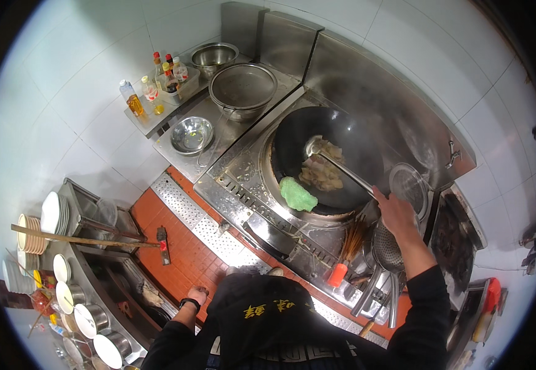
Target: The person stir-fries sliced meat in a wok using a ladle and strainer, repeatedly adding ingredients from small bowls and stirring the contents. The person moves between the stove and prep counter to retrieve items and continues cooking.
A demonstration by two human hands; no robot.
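Observation:
My right hand (pixel 393 213) is closed around the handle of a metal cooking ladle (pixel 348 173). The ladle's bowl touches pale sliced food (pixel 322 169) inside a large black wok (pixel 295 127), from which faint steam rises. A green cloth (pixel 298 194) lies over the wok's near left rim. Away from the stove, my left hand (pixel 197 296) hangs low beside my body above the floor, its fingers curled; whether it holds anything cannot be made out.
Perforated strainers (pixel 388 247) and a bamboo brush (pixel 353 238) lie right of the wok. A metal bowl (pixel 192 135), a sieve on a pot (pixel 243 88) and sauce bottles (pixel 170 81) stand left. Behind are a long wooden-handled tool (pixel 87 240), stacked plates (pixel 55 212) and metal containers (pixel 90 319).

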